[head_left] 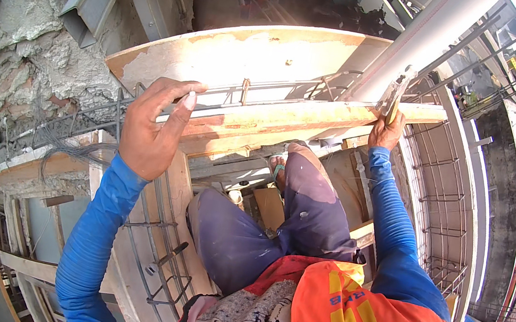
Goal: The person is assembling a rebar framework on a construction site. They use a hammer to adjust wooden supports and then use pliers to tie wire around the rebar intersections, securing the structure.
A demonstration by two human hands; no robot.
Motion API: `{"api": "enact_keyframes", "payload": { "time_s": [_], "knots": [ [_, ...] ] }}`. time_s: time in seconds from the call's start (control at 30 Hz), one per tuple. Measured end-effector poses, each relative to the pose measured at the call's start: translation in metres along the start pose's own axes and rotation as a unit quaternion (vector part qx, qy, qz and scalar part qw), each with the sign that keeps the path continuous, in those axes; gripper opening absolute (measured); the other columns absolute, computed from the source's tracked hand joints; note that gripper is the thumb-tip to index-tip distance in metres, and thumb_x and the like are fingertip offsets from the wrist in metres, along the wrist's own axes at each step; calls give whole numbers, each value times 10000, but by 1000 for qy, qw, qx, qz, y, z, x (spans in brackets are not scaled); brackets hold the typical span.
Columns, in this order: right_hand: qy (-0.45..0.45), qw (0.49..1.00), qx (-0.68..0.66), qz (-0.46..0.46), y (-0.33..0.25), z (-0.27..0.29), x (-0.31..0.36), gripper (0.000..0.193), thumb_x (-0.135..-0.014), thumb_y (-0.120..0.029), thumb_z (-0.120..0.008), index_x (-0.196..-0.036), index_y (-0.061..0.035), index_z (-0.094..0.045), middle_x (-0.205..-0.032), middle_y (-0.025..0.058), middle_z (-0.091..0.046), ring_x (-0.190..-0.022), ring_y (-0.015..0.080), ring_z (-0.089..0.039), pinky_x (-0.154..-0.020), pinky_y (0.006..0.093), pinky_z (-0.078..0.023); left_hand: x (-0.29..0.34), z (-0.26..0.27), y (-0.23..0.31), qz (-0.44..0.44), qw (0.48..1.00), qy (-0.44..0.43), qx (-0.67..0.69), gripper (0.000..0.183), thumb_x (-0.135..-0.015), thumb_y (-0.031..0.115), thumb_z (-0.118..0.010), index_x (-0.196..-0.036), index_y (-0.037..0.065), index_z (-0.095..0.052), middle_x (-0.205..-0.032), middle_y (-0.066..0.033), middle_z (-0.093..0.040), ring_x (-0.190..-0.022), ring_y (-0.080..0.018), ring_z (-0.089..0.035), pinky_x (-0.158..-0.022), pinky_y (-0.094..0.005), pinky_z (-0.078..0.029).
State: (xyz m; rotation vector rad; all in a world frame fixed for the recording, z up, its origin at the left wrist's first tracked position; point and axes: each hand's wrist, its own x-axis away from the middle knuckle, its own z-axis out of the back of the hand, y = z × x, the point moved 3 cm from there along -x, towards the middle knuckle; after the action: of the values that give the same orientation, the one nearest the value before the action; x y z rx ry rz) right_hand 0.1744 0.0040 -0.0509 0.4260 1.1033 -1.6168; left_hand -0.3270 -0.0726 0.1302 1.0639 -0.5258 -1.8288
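Timber [293, 115]: long, tan, sunlit, surface blotchy; spans crosswise, right end higher in view. Hand tool [392, 96]: metallic, exact kind unclear; slightly off upright, held in right hand [386, 132] near timber's right end.

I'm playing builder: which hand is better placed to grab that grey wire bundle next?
Probably the left hand: it's nearer the wire bundle. The right hand is farther away, holding a metal hand tool.
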Motion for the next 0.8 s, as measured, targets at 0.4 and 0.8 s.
{"api": "enact_keyframes", "payload": {
  "time_s": [0.4,0.8],
  "knots": [
    [-184,982,-46,12,-12,43,-18,476,-795,29,-631,-1267,14,-569,-1227,221,-581,-1147,426,-562,-992,456,-467,-286,-241,-67,77,976,-76,190,207,-901,80,-666,-1063,-6,-762,-896,-88,-751,-865,-171,-710,-799,-293,-552],
    [-362,928,-55,-71,-51,93,-78,287,-989,-175,-611,-1200,19,-618,-1007,229,-652,-887,355,-657,-794,435,-508,-322,-330,-43,163,953,-251,-45,368,-907,383,-716,-1189,151,-764,-1237,-117,-725,-1163,-312,-670,-1035,-379,-475]
  ]
}}
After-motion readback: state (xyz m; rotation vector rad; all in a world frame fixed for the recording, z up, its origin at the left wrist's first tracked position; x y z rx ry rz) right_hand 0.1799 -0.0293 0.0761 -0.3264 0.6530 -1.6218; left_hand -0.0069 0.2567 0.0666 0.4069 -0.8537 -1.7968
